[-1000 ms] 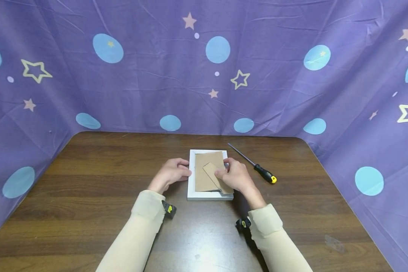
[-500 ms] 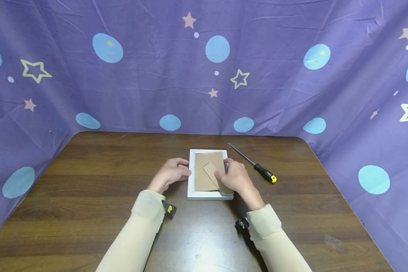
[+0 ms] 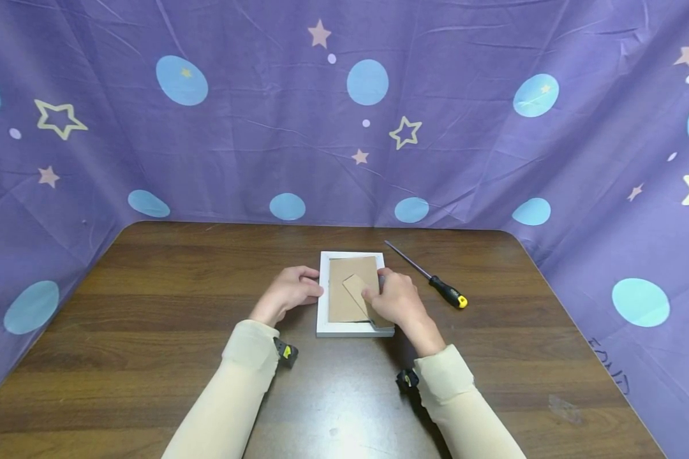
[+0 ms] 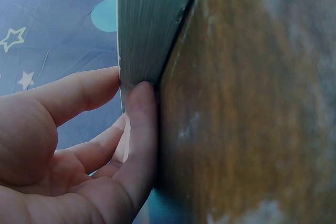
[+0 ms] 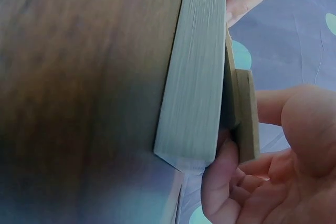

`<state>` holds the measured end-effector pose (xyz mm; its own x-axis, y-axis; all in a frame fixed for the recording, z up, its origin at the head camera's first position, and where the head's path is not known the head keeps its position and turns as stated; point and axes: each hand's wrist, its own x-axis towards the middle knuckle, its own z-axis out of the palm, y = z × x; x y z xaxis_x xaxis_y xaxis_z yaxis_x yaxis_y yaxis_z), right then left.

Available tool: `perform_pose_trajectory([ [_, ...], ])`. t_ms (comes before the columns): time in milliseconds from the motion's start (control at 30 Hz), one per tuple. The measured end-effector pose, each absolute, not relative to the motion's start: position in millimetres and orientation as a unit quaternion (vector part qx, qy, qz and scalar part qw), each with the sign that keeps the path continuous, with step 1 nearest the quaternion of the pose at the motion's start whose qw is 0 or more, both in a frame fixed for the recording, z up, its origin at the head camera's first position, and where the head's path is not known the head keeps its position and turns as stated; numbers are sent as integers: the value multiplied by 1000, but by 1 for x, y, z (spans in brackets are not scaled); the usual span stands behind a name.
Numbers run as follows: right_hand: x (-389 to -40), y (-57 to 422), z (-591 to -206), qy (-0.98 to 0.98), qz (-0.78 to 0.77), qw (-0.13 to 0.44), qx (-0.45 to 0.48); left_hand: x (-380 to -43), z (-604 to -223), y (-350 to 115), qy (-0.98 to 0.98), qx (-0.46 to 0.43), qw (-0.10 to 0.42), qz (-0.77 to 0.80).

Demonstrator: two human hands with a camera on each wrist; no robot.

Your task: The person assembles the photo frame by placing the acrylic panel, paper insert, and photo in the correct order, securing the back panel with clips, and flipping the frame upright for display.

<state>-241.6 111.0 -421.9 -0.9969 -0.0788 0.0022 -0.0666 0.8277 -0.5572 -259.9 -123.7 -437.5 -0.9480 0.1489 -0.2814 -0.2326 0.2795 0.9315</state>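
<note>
A white picture frame [image 3: 324,312] lies back side up on the table, its pale side wall [image 5: 194,72] close in the right wrist view. Over its opening sits a brown backing board [image 3: 339,303], askew, its right side lifted out of the frame. A narrow stand flap [image 3: 354,287] slants across the board. My right hand [image 3: 400,298] pinches board and flap at the right side, thumb on top and fingers underneath. At the left edge, my left hand [image 3: 289,293] holds the frame, thumb [image 4: 86,93] at the upper edge and a finger [image 4: 142,129] against the side wall.
A screwdriver [image 3: 448,292] with a black and yellow handle lies right of the frame, its tip pointing to the back left. A purple patterned curtain [image 3: 241,127] hangs behind the wooden table [image 3: 166,306]. Something clear and flat [image 3: 564,408] lies at the front right.
My right forearm has shifted very slightly to the left. Both hands keep their hold, and the frame and board stay in place.
</note>
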Motion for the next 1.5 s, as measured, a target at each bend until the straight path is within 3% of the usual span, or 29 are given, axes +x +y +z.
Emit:
perform_pose_trajectory([
  [1500, -231, 106, -416, 971, -236, 2, -42, -254, -432, -124, 789, -36, 171, 588],
])
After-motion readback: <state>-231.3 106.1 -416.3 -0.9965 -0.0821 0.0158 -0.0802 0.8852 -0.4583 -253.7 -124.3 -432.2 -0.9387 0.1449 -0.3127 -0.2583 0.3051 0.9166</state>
